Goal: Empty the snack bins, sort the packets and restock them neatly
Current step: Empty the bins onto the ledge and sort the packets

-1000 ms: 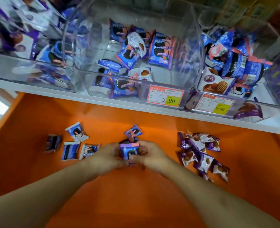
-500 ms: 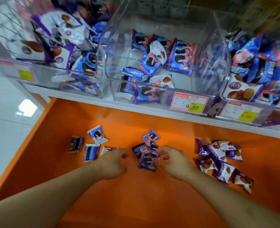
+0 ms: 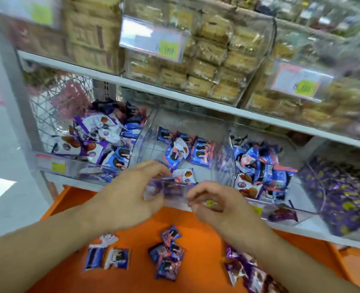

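1. Two hands hover at the front lip of the middle clear bin [image 3: 181,132]: my left hand [image 3: 130,195] spread wide, my right hand [image 3: 215,204] loosely curled; neither grip holds anything.
2. Below that bin, on the orange shelf [image 3: 196,220], I count three packet groups: two blue packets [image 3: 107,256], about four blue-pink packets [image 3: 168,252] and a purple pile [image 3: 248,269].
3. Price tags are too blurred to read.

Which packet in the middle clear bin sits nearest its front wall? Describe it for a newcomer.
Find the middle clear plastic bin on the lower white shelf, above the orange ledge. Just behind its front wall, between the raised hands, lies a white packet with a brown round biscuit picture. Most neighbours behind are blue-and-pink.
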`<state>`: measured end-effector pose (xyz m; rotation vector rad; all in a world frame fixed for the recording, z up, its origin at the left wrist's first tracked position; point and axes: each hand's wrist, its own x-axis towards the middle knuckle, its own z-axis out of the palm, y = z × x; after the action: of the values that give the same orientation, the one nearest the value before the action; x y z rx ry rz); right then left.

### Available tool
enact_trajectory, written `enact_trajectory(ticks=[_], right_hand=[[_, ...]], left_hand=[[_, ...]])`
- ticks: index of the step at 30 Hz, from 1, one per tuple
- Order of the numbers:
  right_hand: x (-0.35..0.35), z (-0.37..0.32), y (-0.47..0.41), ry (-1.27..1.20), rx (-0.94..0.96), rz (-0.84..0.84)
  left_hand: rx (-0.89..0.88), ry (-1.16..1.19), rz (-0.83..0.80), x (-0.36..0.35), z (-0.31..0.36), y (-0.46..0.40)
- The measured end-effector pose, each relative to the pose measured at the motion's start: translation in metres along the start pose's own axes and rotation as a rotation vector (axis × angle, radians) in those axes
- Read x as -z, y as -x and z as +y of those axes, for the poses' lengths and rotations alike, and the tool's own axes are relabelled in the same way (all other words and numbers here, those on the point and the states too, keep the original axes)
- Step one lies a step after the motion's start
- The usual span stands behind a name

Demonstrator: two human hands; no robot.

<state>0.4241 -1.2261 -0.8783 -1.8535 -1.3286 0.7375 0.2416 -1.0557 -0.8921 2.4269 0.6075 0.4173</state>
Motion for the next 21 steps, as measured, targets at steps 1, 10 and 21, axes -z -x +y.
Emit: enact_trajectory(ticks=[1, 10, 21], right_hand=[[0.004, -0.006, -0.005, -0.005, 0.016, 0.027], [0.025, 0.027, -0.158, 0.424, -0.186, 0.168], [0.034, 0.072, -0.244, 0.630, -0.430, 0.152]], left_hand=[[-0.014, -0.042, 0.044, 0.004, -0.005, -0.005], [-0.035, -0.344, 0.140, 0.009, -0.059, -0.022], [-0.034, -0.246, 0.254, 0.010, -0.068, -0.025]])
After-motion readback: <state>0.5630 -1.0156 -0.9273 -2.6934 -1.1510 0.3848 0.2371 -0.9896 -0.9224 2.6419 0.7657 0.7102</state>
